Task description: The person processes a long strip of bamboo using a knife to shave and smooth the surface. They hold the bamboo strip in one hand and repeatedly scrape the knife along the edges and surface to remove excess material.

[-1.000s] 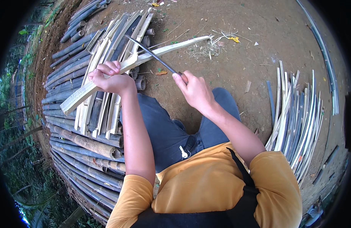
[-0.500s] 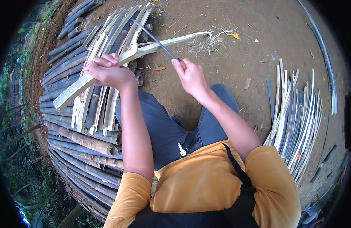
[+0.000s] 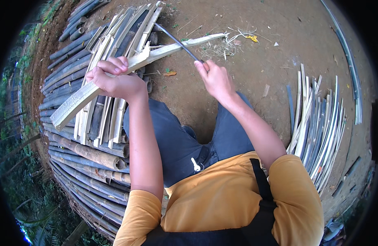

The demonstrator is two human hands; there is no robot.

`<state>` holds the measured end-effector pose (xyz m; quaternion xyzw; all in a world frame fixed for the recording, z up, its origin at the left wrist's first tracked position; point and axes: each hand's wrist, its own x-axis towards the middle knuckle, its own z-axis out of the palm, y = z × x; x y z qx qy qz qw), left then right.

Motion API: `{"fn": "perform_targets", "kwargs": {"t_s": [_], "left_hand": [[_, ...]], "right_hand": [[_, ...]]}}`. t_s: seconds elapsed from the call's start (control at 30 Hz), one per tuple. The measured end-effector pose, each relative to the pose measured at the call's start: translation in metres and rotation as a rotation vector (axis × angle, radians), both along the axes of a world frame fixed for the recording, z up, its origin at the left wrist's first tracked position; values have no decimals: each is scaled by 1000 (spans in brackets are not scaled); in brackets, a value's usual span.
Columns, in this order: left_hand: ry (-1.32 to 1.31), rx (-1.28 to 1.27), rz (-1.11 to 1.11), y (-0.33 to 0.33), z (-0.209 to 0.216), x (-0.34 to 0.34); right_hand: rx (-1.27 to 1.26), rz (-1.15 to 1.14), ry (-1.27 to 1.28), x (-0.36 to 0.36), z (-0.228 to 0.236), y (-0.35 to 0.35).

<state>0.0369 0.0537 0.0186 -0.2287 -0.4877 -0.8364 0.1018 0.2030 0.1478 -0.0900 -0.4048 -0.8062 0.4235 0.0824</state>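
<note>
Pale split piece [image 3: 137,61], bamboo by the look of it, lies aslant in front of the body, running from lower left to upper right through the left hand [image 3: 115,80]. That hand is closed in a fist about it, fingers curled over the upper side; the blunt, thicker end juts out beyond the fist to the left, the longer, tapering part reaches away to the right. A raised sliver [image 3: 147,48] stands up from its upper edge, a little forward of the left knuckles. Right hand [image 3: 216,81] is closed round the handle of a thin dark knife [image 3: 174,38], thumb laid along the grip toward the blade; this hand sits to the right of the piece and nearer the body, apart from it. The blade slants up and left, crossing the forward part of the piece in view, beyond the sliver; cannot tell whether metal touches wood there. Under and behind the left fist, a heap of split lengths [image 3: 107,51] rests on dark round poles [image 3: 70,63]. Tapering tip ends beside a tangle of shavings [image 3: 221,50] on bare earth [image 3: 254,16]. Well off to the right, a sheaf of slender strips [image 3: 320,123] lies fanned on the ground.
</note>
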Motion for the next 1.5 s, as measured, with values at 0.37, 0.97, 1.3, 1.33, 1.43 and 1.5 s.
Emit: {"fn": "perform_targets", "kwargs": {"t_s": [0.37,0.97,1.3,1.33,1.43,1.5], "left_hand": [[-105,61,-11,-4,-2,-26],[-237,42,93,2,-3,-58],[-210,37,70,6,-7,-62],[-173,35,31,3,-8,-63],[-158,37,26,5,-5,-58],[-154,48,-4,5,-4,-59]], "right_hand": [[63,-7,-8,3,-52,18],[-83,-79,-159,-14,-164,108],[-19,-163,-233,-4,-189,143],[-40,-148,-239,0,-185,141],[36,-83,-180,10,-165,114],[-25,-24,-137,10,-148,108]]}}
